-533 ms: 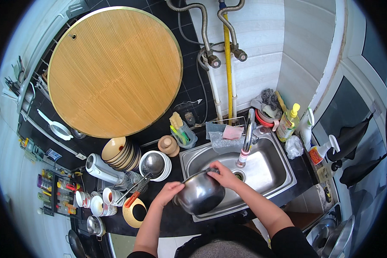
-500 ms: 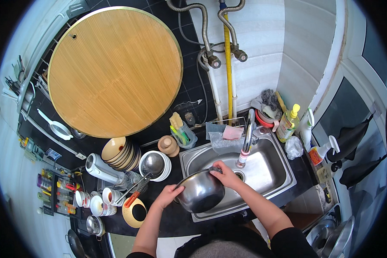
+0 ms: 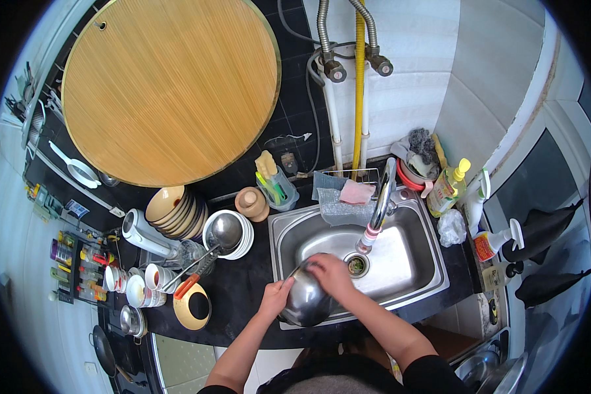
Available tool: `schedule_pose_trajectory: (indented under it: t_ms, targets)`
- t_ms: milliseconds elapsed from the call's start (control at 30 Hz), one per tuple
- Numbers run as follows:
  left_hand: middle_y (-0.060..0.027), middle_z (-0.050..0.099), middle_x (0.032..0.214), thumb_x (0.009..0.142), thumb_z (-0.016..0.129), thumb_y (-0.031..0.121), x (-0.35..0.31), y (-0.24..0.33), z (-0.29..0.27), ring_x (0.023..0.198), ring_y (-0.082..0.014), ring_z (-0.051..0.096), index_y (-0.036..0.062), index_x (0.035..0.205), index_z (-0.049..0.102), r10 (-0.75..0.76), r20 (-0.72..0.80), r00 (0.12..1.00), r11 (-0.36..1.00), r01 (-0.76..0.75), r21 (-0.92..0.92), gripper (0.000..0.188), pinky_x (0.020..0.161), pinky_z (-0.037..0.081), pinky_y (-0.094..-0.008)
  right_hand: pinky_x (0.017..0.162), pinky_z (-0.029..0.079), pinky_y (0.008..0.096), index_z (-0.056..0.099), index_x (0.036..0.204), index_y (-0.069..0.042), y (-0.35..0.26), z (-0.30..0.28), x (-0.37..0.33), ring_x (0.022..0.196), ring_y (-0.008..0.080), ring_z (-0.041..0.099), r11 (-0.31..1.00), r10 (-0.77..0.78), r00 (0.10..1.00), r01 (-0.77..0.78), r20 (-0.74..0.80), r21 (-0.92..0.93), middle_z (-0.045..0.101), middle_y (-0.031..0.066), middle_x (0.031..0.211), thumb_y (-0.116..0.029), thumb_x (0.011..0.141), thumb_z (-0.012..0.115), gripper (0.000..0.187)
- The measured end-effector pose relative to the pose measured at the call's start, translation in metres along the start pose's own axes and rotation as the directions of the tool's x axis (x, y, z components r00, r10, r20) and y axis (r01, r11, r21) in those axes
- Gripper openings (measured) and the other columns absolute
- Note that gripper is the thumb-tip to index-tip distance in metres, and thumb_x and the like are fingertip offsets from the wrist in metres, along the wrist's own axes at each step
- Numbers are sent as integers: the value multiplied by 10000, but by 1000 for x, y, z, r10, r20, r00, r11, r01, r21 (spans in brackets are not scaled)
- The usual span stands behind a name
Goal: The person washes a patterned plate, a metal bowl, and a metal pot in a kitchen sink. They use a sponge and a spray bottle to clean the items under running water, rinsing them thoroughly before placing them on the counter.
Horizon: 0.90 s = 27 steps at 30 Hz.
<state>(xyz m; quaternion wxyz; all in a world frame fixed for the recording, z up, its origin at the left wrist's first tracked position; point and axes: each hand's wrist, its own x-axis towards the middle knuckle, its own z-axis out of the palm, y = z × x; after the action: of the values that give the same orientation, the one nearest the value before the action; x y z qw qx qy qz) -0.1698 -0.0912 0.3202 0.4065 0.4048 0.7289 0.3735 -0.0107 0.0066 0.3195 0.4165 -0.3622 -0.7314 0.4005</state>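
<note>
A shiny stainless steel pot [image 3: 305,303] is tilted over the front left edge of the sink [image 3: 414,256]. My left hand [image 3: 276,297] grips its rim on the left, thumb on the metal. On the far right side, my right hand [image 3: 330,274] is closed at the pot's upper edge; its fingertips are slightly blurred. The pot's inside cannot be seen. The curved faucet [image 3: 381,213] stands behind the basin, above the drain [image 3: 357,264].
Left of the sink stand white bowls [image 3: 246,235] with a ladle [image 3: 226,232], a stack of beige bowls [image 3: 171,207] and cups [image 3: 157,277]. A soap bottle [image 3: 448,190] and a spray bottle [image 3: 496,241] stand right. A round wooden board [image 3: 171,92] leans behind.
The pot has come slightly nearer and is tipped and turned more steeply. My right hand has moved over its upper edge. The head view has shifted a little.
</note>
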Motion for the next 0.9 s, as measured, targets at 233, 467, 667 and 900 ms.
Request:
schedule_pose_trajectory:
  t_ms: [233, 467, 667, 900]
  targets:
    - [-76, 516, 573, 872, 508, 358, 11, -16, 26, 561, -99, 460, -57, 743, 578, 10, -9, 1000, 1000, -10, -9, 440, 543, 413, -277, 687, 461, 362, 622, 832, -23, 30, -16, 12, 761, 326, 569, 984, 53, 996, -64, -70, -167, 602, 153, 796, -107, 714, 643, 146]
    - [-48, 476, 533, 874, 511, 350, 34, -33, 48, 533, -89, 416, -58, 699, 560, 54, 86, 995, 998, -50, -43, 447, 518, 391, -277, 714, 468, 358, 612, 829, -31, 31, -15, -3, 794, 300, 580, 970, -142, 988, 150, 56, -190, 609, 128, 801, -50, 680, 643, 154]
    - [-40, 494, 542, 873, 513, 342, 50, -42, 68, 541, -85, 430, -53, 706, 573, 146, 129, 981, 987, -136, -80, 433, 518, 394, -266, 701, 472, 344, 614, 829, -6, 79, -27, -1, 789, 303, 592, 960, 100, 989, -124, -109, -250, 617, 147, 819, -64, 700, 646, 145]
    - [-11, 507, 553, 875, 514, 330, 67, -77, 91, 545, -73, 436, -44, 711, 579, 152, 152, 977, 977, -125, -174, 414, 511, 387, -252, 548, 480, 384, 616, 829, -22, 118, -30, -7, 599, 318, 596, 924, 266, 958, -285, -109, -254, 595, 153, 644, -95, 758, 608, 102]
